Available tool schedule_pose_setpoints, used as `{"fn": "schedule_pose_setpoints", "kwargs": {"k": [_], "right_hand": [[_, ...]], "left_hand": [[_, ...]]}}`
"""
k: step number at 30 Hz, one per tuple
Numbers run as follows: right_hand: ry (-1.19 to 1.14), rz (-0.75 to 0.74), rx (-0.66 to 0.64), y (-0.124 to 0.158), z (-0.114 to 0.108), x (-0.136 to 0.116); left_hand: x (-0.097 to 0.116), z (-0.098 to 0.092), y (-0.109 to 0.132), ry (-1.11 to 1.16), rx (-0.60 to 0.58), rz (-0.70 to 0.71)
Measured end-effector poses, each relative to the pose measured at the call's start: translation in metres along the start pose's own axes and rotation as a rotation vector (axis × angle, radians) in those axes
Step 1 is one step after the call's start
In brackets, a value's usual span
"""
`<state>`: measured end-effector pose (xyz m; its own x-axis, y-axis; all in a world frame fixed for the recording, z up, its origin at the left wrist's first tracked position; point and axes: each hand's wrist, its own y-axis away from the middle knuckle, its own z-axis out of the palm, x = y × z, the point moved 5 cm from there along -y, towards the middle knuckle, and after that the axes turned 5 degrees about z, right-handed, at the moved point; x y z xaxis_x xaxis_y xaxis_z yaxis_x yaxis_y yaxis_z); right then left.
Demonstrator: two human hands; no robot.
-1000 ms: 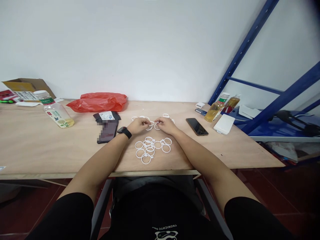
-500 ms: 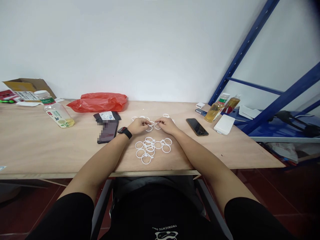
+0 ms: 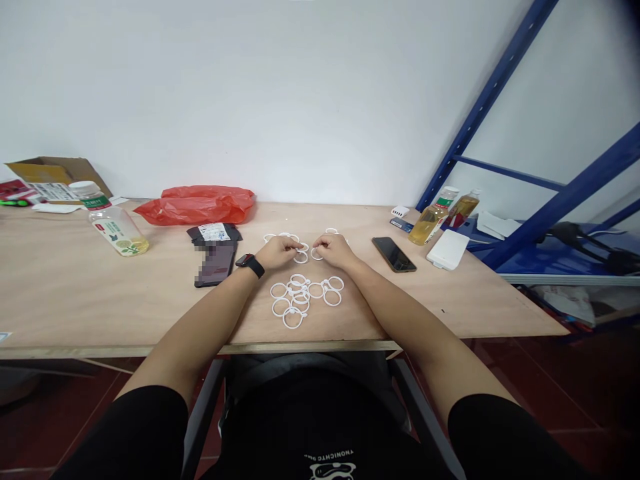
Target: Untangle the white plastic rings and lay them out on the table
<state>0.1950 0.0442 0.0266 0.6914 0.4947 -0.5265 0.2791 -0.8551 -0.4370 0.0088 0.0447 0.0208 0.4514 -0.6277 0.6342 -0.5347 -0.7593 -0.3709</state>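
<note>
My left hand [image 3: 278,253], with a black watch [image 3: 251,265] on its wrist, is closed in a pinch on white plastic rings [image 3: 301,263] beyond the middle of the table. Just to the right, my right hand [image 3: 334,251] pinches a single white ring [image 3: 315,259], partly hidden by the fingers. A narrow gap separates the two hands. More white rings [image 3: 283,235] lie behind the left hand, and another white ring [image 3: 331,230] shows behind the right. Nearer me, a cluster of several white rings [image 3: 293,327] with small tabs lies flat, some overlapping.
Left of my arms are a black package [image 3: 219,267], a red plastic bag [image 3: 200,205] and a tilted drink bottle [image 3: 117,230]. To the right lie a phone [image 3: 394,255], a white power bank [image 3: 449,249] and a bottle [image 3: 430,221]. A blue metal rack [image 3: 530,180] stands at the table's right.
My right hand and its ring have shifted slightly right, so the gap to the left hand's rings is wider. The near cluster has stayed put.
</note>
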Motion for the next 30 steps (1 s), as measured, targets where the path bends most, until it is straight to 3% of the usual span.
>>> {"fn": "schedule_pose_setpoints", "kwargs": {"k": [15,30], "right_hand": [[-0.015,-0.021,-0.032,0.0022,0.0043,0.0025],[-0.038,-0.023,-0.023,0.0017,0.0047,0.0045]], "left_hand": [[0.0011,0.0022,0.0023,0.088,-0.045,-0.052],[0.0008,-0.0007,0.001,0.041,-0.002,-0.01]]}}
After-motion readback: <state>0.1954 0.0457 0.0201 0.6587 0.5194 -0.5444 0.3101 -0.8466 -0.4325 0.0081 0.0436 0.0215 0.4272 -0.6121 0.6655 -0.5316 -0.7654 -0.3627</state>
